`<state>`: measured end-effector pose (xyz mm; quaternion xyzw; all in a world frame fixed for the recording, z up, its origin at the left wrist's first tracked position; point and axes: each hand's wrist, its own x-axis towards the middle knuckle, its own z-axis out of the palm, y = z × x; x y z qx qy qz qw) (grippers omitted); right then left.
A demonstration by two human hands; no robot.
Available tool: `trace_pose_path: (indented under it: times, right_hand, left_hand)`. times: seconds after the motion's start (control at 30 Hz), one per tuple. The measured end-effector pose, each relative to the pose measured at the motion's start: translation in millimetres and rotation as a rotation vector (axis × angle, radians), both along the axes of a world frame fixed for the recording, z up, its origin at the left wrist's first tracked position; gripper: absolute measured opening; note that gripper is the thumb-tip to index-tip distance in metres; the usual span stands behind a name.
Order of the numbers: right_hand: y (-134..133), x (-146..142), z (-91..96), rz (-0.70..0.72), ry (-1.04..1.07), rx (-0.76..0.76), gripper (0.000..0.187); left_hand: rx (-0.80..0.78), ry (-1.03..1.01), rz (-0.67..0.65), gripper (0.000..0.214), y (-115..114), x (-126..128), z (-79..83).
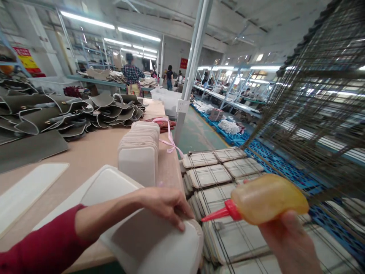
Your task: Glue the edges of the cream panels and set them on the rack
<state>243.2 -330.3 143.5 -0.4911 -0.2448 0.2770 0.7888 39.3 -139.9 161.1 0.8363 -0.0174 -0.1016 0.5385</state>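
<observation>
My left hand (167,205) is closed on the edge of a white panel with rounded corners (154,241), which tilts over the table's near edge. Its thumb lies on the panel's face. My right hand (291,236) is wrapped round a yellowish squeeze glue bottle (268,198). The bottle lies sideways in the air, its red nozzle (218,214) pointing left toward the panel's right edge, close to it. Behind my left hand, more white sheets (107,182) lie on the table. A row of stacked white panels (138,156) stands a little farther back.
Grey-brown pieces with white edges (65,114) are heaped on the table (94,146) at left. To the right, a wire rack (205,171) holds many white panels, with a mesh rack section (322,87) raised above. A metal post (189,64) rises beside the table. Other people work farther back.
</observation>
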Motion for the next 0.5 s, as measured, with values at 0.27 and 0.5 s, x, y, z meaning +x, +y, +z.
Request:
trace_pose_path:
  times: [0.27,0.5]
  right_hand:
    - [-32.7,20.5,-18.9,0.086,0.100,0.053,0.072]
    - [-31.4,19.9,-13.3,-0.136,0.247,-0.019,0.081]
  left_hand:
    - [-0.130,0.120,-0.129,0.046,-28.9,29.4,1.6]
    - [-0.108,0.124,-0.162,0.035,-41.0,35.6,7.6]
